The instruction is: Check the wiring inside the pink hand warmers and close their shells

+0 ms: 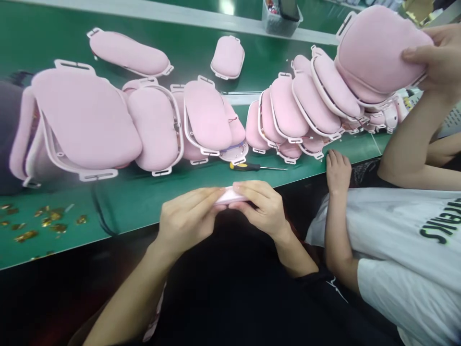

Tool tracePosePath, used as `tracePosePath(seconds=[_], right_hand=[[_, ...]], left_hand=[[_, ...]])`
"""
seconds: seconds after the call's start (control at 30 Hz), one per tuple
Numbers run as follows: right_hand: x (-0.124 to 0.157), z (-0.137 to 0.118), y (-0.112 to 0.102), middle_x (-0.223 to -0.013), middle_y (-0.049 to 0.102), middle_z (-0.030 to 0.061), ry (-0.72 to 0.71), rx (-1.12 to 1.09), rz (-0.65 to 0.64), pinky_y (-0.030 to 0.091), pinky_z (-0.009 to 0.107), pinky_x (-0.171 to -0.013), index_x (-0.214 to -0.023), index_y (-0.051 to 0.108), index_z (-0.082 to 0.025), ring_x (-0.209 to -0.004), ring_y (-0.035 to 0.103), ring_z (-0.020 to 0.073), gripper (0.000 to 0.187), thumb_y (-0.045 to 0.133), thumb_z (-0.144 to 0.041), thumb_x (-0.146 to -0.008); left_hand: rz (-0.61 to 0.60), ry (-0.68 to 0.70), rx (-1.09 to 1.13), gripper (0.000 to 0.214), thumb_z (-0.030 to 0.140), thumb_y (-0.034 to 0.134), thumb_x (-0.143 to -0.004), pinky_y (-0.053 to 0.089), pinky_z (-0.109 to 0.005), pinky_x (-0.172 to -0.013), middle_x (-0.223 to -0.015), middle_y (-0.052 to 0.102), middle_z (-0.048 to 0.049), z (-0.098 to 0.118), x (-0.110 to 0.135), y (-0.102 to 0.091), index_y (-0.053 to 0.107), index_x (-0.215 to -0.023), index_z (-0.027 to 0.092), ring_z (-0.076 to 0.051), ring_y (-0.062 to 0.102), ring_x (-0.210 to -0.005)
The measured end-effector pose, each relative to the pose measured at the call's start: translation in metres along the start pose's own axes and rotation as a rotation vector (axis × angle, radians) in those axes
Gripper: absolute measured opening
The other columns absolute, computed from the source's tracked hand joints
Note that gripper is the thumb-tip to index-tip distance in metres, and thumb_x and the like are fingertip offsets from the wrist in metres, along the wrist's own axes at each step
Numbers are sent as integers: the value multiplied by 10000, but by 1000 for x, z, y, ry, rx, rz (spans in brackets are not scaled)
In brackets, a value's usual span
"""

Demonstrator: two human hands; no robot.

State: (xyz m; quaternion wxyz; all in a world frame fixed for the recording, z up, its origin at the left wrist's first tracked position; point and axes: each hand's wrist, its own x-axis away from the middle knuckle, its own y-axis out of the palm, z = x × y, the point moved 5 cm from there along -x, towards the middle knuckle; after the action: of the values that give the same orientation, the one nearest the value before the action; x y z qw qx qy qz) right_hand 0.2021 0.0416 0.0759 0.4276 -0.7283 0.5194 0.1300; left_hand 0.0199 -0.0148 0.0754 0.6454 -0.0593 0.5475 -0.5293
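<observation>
My left hand (pixel 187 216) and my right hand (pixel 261 204) meet at the near edge of the green table (pixel 144 197). Both are closed on one small pink padded piece (pixel 230 196), seen edge-on between the fingertips. Just beyond them a screwdriver with a yellow and black handle (pixel 248 166) lies on the table. Behind it run rows of pink padded pieces in white frames (pixel 207 115), overlapping one another.
A co-worker in a white shirt (pixel 406 235) sits at my right, one hand (pixel 337 170) on the table edge, the other (pixel 437 55) holding up a pink pad (pixel 378 48). Gold bits (pixel 43 218) lie at the left. A grey bin (pixel 281 17) stands far back.
</observation>
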Motion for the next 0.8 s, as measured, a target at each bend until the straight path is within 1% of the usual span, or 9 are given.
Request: tracePosePath(seconds=[0.1, 0.2, 0.27, 0.33, 0.4, 0.47, 0.57, 0.7, 0.8], right_hand=[[-9, -4, -14, -1395, 770, 126, 36, -82, -35, 616, 410, -1143, -1507, 643, -225, -1314, 735, 249, 569, 830, -341, -982], [-9, -3, -21, -1486, 707, 135, 75, -163, -117, 582, 434, -1196, -1561, 577, -258, -1409, 676, 244, 583, 781, -337, -1020], [-3, -3, -21, -1614, 592, 162, 35, -136, -217, 555, 488, -1225, -1593, 536, -278, -1516, 584, 285, 673, 810, -418, -994], [5, -3, -17, -1724, 455, 156, -26, -40, -354, 496, 569, -1272, -1586, 545, -318, -1614, 454, 349, 792, 881, -534, -903], [12, -1, -14, -1764, 394, 121, -61, 69, -439, 448, 607, -1300, -1520, 613, -353, -1648, 386, 367, 718, 910, -499, -882], [15, 1, -13, -1775, 382, 85, -64, 140, -420, 447, 598, -1299, -1428, 679, -366, -1649, 376, 343, 534, 875, -336, -933], [13, 3, -14, -1747, 445, 36, -62, 208, -279, 460, 598, -1276, -1288, 747, -388, -1638, 378, 343, 400, 854, -241, -932], [12, 9, -9, -1369, 779, 43, -105, 192, -198, 535, 500, -1190, -1251, 750, -346, -1304, 709, 255, 260, 742, -247, -1010], [12, 15, -4, -1201, 829, 64, -73, 133, -147, 608, 439, -1068, -1256, 752, -271, -1169, 769, 236, 258, 683, -206, -1016]], left_hand=[[-15, -157, 63, 281, 200, 699, -1036, 681, -318, -881, -1148, 868, -56, -5, 3, -12, 775, -1302, 249, -251, 853, -966], [-45, -265, 121, 255, 276, 701, -1047, 689, -309, -878, -1169, 869, -34, -9, 7, -21, 809, -1278, 279, -248, 854, -964], [-92, -401, 222, 224, 372, 718, -1040, 697, -293, -787, -1110, 878, -28, -20, 11, -21, 846, -1201, 284, -247, 855, -884], [-175, -611, 441, 290, 484, 750, -1008, 692, -290, -687, -1055, 881, -48, -35, 17, -14, 861, -1171, 271, -259, 849, -818], [-265, -781, 740, 402, 557, 799, -954, 695, -311, -661, -1051, 877, -104, -43, 24, -3, 859, -1182, 232, -283, 845, -812], [-356, -863, 969, 451, 570, 805, -946, 692, -318, -638, -1058, 871, -146, -42, 28, 7, 848, -1212, 209, -292, 841, -800], [-435, -845, 1024, 408, 546, 715, -1020, 679, -302, -587, -1084, 867, -153, -37, 31, 14, 838, -1247, 230, -293, 844, -796], [-277, -687, 1056, 493, 601, 488, -1110, 709, -490, -959, -1411, 768, -170, -40, 30, 1, 794, -1351, 298, -383, 784, -1238], [-207, -445, 990, 520, 608, 401, -1128, 648, -594, -1080, -1432, 760, -153, -41, 29, -20, 775, -1371, 341, -395, 717, -1358]])
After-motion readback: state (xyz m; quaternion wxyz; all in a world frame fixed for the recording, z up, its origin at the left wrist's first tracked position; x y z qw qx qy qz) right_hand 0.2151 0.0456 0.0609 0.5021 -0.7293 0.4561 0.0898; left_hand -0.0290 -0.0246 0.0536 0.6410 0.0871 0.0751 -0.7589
